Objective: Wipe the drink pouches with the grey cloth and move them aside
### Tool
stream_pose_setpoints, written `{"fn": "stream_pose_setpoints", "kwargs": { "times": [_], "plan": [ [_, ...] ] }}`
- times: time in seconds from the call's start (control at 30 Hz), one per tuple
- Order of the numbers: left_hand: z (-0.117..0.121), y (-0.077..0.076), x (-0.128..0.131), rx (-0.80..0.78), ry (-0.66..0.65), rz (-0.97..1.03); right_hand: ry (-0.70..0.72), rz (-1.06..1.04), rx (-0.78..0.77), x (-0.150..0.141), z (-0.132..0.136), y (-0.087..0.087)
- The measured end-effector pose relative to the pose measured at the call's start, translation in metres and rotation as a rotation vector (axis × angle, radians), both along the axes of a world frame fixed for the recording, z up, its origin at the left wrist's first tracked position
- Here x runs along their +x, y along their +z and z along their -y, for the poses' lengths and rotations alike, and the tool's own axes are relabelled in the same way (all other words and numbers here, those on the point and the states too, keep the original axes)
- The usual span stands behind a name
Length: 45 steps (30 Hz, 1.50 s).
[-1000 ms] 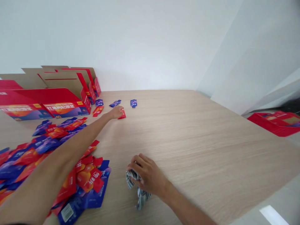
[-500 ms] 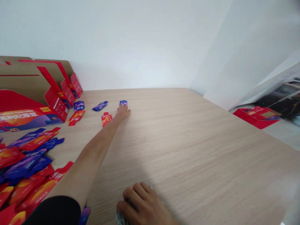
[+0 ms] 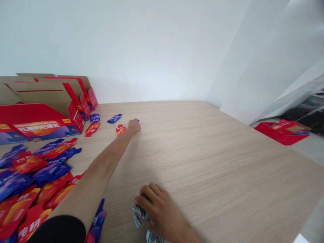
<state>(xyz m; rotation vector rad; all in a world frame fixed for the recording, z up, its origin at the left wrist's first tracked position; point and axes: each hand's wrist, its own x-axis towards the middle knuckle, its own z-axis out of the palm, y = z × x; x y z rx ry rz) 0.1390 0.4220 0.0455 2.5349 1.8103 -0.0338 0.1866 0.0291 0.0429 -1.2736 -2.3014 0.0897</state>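
Observation:
My left arm stretches far over the table, and my left hand [image 3: 134,126] is closed around a blue pouch [image 3: 138,120]; only a corner of the pouch shows past the fingers. Just left of that hand lies a red-orange pouch [image 3: 120,129], and beyond it a blue pouch [image 3: 114,118]. Near the table's front edge, my right hand [image 3: 159,209] grips a crumpled, striped grey-and-white cloth [image 3: 138,216]. Part of the cloth is hidden under the palm and fingers.
A heap of red and blue pouches [image 3: 30,163] spreads at the left, partly behind my left arm. Open red display boxes [image 3: 50,126] stand behind it. A red box [image 3: 282,131] sits beyond the right edge of the wood-grain table [image 3: 202,162]. A white wall [image 3: 152,50] borders the back.
My left hand has closed over the blue pouch, which is now almost wholly covered. The view has shifted a little, and more of the cloth shows under my right hand.

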Motion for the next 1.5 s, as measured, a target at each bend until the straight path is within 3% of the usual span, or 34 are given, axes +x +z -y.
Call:
{"fn": "stream_pose_setpoints", "kwargs": {
  "times": [0.2,0.43,0.63,0.77,0.87,0.97,1.07,1.1,1.17,1.23,1.3,1.4,1.5],
  "plan": [
    [0.043,0.011,-0.008,-0.004,-0.062,-0.065,-0.066,-0.091,0.003,0.003,-0.006,-0.001],
    [0.115,0.035,-0.029,0.067,-0.187,-0.114,-0.209,-0.245,0.093,0.013,-0.016,-0.002],
    [0.222,0.042,-0.058,0.128,-0.482,-0.094,-0.473,-0.340,0.128,0.021,-0.022,-0.009],
    [0.298,0.040,-0.081,0.175,-0.595,-0.061,-0.399,-0.264,0.105,0.016,-0.019,-0.013],
    [0.334,0.041,-0.104,0.238,-0.575,-0.012,-0.315,-0.236,0.054,0.009,-0.014,-0.011],
    [0.356,0.039,-0.131,0.393,-0.465,0.269,-0.266,-0.345,0.034,0.000,-0.009,-0.007],
    [0.371,0.024,-0.152,0.488,-0.236,0.764,-0.225,-0.559,-0.040,-0.005,-0.008,-0.004],
    [0.376,0.017,-0.156,0.436,-0.171,0.929,-0.209,-0.646,-0.094,-0.006,-0.008,-0.003],
    [0.383,0.001,-0.160,0.190,-0.107,1.202,-0.161,-0.813,-0.249,-0.009,-0.007,-0.001],
    [0.389,-0.012,-0.159,-0.127,-0.097,1.376,-0.086,-0.934,-0.451,-0.013,-0.005,-0.001],
    [0.393,-0.018,-0.154,-0.335,-0.089,1.499,-0.003,-0.976,-0.614,-0.019,-0.002,-0.002],
    [0.398,-0.016,-0.148,-0.408,-0.080,1.616,0.093,-0.933,-0.655,-0.027,0.004,-0.004],
    [0.401,-0.012,-0.144,-0.414,0.037,1.740,0.068,-0.835,-0.512,-0.027,0.006,-0.003]
  ]
}}
